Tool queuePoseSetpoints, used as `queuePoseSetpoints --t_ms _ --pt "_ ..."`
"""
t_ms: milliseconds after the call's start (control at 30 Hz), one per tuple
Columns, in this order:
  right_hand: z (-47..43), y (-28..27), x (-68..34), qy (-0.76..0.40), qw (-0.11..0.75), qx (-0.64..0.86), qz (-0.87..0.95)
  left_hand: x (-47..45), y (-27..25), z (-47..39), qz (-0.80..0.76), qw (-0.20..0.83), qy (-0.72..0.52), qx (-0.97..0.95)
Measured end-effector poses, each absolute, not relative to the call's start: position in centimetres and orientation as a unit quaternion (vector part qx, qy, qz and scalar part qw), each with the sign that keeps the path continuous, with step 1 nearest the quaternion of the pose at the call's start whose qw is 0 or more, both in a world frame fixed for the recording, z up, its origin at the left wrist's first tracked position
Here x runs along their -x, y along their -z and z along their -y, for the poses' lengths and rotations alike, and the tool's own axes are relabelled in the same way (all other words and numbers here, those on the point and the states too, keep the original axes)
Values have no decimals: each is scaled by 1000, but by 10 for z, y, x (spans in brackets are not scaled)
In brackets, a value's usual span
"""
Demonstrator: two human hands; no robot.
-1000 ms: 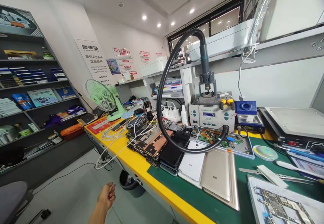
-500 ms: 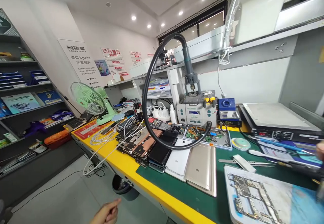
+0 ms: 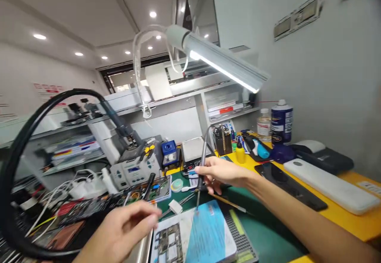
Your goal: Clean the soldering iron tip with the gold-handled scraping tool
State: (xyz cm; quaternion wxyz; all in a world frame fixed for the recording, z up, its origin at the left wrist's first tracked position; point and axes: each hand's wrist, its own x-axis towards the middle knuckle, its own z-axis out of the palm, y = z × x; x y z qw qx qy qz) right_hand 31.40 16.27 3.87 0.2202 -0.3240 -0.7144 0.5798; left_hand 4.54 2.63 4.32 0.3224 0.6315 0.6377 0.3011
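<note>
Right hand (image 3: 222, 172) grips a thin dark soldering iron (image 3: 201, 171), tip down over the blue-and-white board holder (image 3: 205, 235). Left hand (image 3: 125, 229), fingers loosely curled and holding nothing, hovers beside it. Green mat (image 3: 262, 231) lies open to the right.

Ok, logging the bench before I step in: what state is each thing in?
Lamp: lit.
Soldering iron: held in right hand, tip down over blue pad.
Left hand: fingers pinched, hold unclear.
Circuit board: flat, bare.
Spray can: upright, capped.
</note>
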Motion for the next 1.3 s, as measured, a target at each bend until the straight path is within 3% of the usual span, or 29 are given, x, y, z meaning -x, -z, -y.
queuePoseSetpoints --t_ms 100,233,467,667,800,933,1033,1133,1300 --pt "-162 -41 -318 -568 210 301 736 -100 -65 -82 -592 308 -264 -697" --pt "-159 -45 -321 -532 211 282 770 -135 -67 -118 -510 363 -229 -745" --pt "-141 -52 -317 -429 237 306 816 -140 -66 -120 -455 420 -228 -751" --pt "-133 -68 -327 -337 229 357 841 -120 -57 -116 -513 417 -266 -702" --pt "-153 -68 -350 -300 121 401 857 -103 -60 -112 -559 447 -290 -635" --pt "-178 -47 -357 -323 -96 411 847 -93 -62 -109 -552 498 -347 -572" --pt "-191 -26 -350 -336 -214 409 821 -91 -58 -105 -537 521 -383 -542" --pt "-199 -12 -344 -347 -268 403 803 -92 -54 -102 -518 536 -399 -535" --pt "-202 -8 -347 -366 -286 413 783 -94 -49 -99 -495 549 -399 -543"
